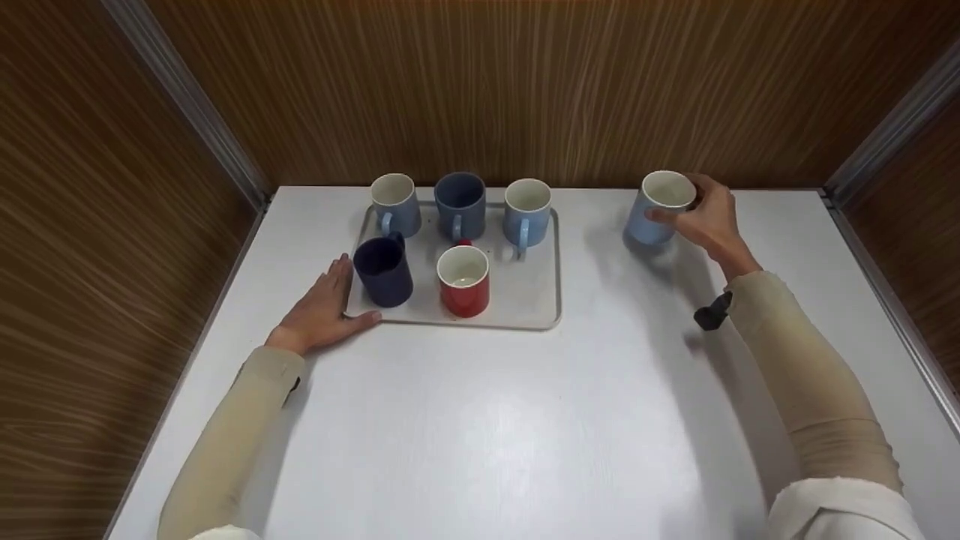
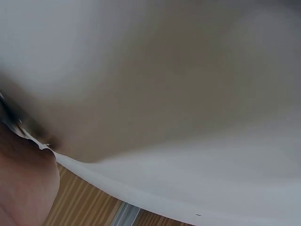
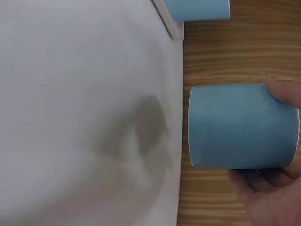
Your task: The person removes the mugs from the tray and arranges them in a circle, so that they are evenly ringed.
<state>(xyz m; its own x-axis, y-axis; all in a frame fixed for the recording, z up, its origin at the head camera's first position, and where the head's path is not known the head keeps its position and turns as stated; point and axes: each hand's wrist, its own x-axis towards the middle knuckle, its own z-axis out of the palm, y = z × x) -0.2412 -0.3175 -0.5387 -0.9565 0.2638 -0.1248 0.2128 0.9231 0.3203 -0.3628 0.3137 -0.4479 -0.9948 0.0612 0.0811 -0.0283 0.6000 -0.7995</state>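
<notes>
My right hand [image 1: 709,221] grips a light blue mug [image 1: 649,217] with a white inside, right of the tray. In the right wrist view that mug [image 3: 242,126] is held off the table, its shadow apart from it. My left hand [image 1: 322,311] rests at the front left corner of a pale tray [image 1: 525,292], fingers along the left side and thumb at the front edge. Nearest to it on the tray is a dark navy mug [image 1: 386,277]. A red mug [image 1: 465,289] stands to the right of that one.
Along the tray's back stand a light blue mug [image 1: 401,210], a grey-blue mug [image 1: 469,214] and another light blue mug [image 1: 531,217]. The white table [image 1: 480,420] is bounded by a wood-grain back wall [image 1: 525,90] and side walls.
</notes>
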